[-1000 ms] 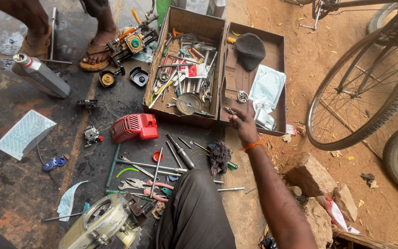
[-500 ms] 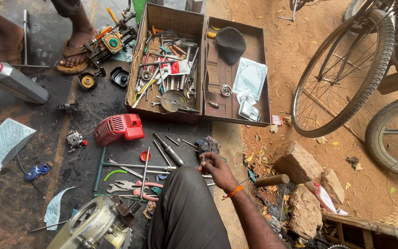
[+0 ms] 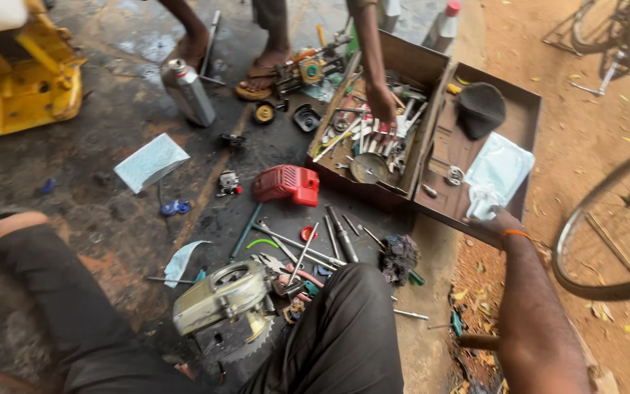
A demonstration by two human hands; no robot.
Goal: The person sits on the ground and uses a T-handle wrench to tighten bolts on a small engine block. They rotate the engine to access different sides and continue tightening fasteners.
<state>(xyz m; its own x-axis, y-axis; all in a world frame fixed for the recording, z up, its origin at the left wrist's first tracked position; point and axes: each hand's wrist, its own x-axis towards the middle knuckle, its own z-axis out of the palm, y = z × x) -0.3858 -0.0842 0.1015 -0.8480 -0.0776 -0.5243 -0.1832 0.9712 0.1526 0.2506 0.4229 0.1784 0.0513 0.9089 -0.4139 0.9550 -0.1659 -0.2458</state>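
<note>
One right hand touches pale plastic bag in toolbox lid.

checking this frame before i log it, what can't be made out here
- Right hand, head view: it rests at the near edge of the open toolbox; the fingers are blurred, so whether they hold anything is unclear.
- Left hand: not in view.
- Another person's hand, head view: reaches into the tool-filled box; what it touches is lost among the tools.
- Bicycle wheel: cut off by the right edge.
- Small engine: its lower part is hidden by the trouser leg.
</note>
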